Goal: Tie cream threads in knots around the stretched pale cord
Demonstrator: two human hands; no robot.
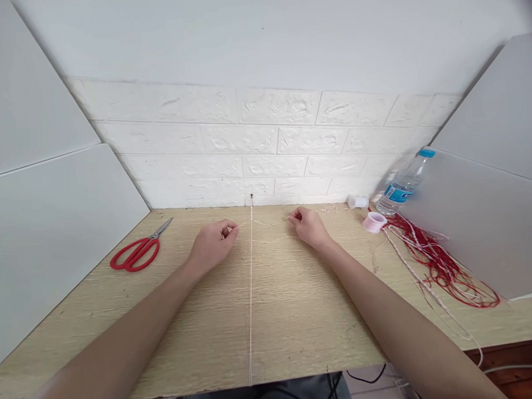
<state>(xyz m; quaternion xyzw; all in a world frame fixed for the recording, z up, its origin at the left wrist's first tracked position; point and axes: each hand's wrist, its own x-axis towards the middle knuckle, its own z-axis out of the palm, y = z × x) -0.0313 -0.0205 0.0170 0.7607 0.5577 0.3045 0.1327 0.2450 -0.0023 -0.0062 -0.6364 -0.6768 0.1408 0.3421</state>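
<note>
A pale pink cord (250, 293) runs taut from a small dark hook (251, 196) at the wall's base down to the table's front edge, with a short knotted stretch near the top. My left hand (210, 245), left of the cord, is closed in a pinch on a thin yellowish thread (270, 224). My right hand (309, 226) is on the other side, its fingertips pinched on the same thread, which sags slightly where it crosses the cord. A second thin strand curves below, partly hidden by my right hand.
Red-handled scissors (139, 250) lie at left. On the right are a white spool (357, 202), a pink spool (374, 222), a water bottle (400, 186) and a heap of red and pink cords (438, 260). White panels (66, 212) flank the wooden table (201, 335).
</note>
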